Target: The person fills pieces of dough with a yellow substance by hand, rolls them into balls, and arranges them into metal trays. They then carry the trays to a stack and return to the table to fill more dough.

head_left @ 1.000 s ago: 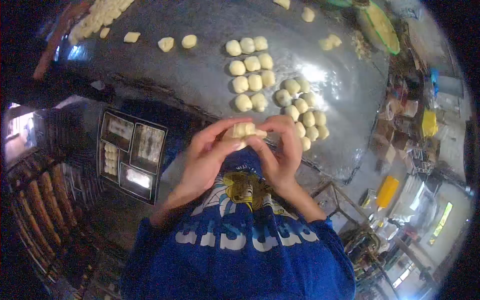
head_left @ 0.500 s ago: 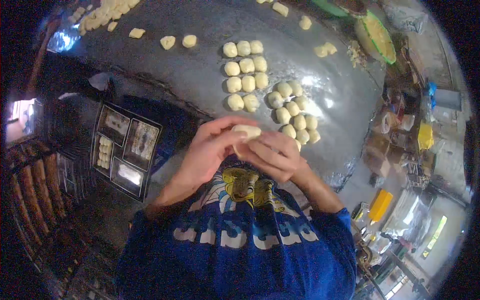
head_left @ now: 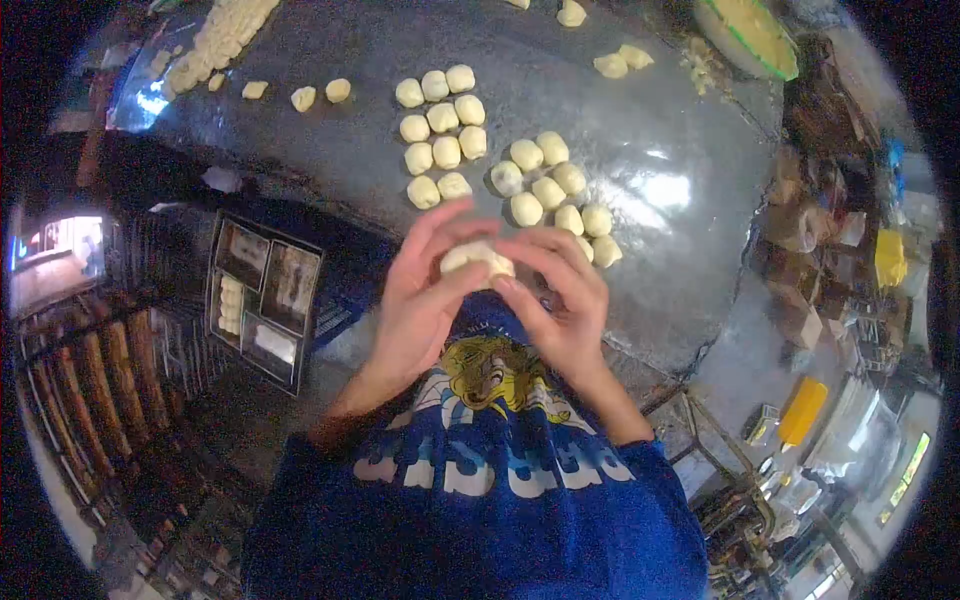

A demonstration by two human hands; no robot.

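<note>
Between both hands, in front of my chest, is a pale piece of dough (head_left: 477, 264). My left hand (head_left: 418, 290) curls round its left side, with the thumb pressed on top. On the other side my right hand (head_left: 560, 290) holds it with bent fingers and thumb. Just beyond the hands, rows of round dough balls (head_left: 443, 118) lie on the grey worktable (head_left: 330, 150). A second cluster of dough balls (head_left: 548, 192) sits to the right, partly behind my right hand.
Loose dough pieces (head_left: 305, 97) and a larger dough pile (head_left: 222, 42) are at the far left. A green-rimmed bowl (head_left: 750, 38) stands at the far right. Left of me is a dark sectioned tray (head_left: 262, 300) with dough balls in one compartment. A yellow object (head_left: 803, 412) lies at right.
My hands have turned and spread a little around the dough, showing more of it. The camera view has shifted, so the table's contents appear further left.
</note>
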